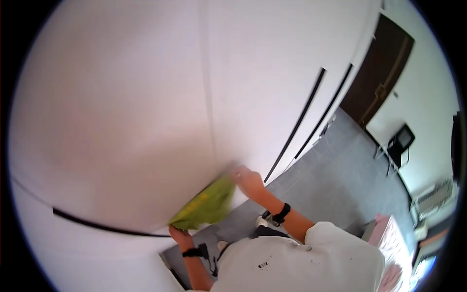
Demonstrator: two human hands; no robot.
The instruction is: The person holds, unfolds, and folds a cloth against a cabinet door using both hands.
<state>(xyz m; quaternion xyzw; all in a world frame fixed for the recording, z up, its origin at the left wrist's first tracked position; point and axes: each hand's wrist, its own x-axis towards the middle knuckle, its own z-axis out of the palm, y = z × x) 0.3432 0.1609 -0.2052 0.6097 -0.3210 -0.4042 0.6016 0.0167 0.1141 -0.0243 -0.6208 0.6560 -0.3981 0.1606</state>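
Note:
A thin green cloth (206, 204) with faint yellow markings hangs stretched between my two hands, in front of the white cabinet door (146, 121). My left hand (181, 236) pinches its lower left corner, close to the end of a black handle strip. At the upper right end of the cloth, my right hand (249, 181) is closed on the edge, with the fingers somewhat blurred. Whether the cloth touches the door surface, I cannot tell. Black straps are around both of my wrists.
Long black handle strips (296, 121) run along the cabinet doors, with another strip (107, 228) at lower left. Grey tiled floor (335, 170) extends to the right. Beyond it are a dark brown door (379, 68), a black chair (401, 143) and a pink-covered item (389, 238).

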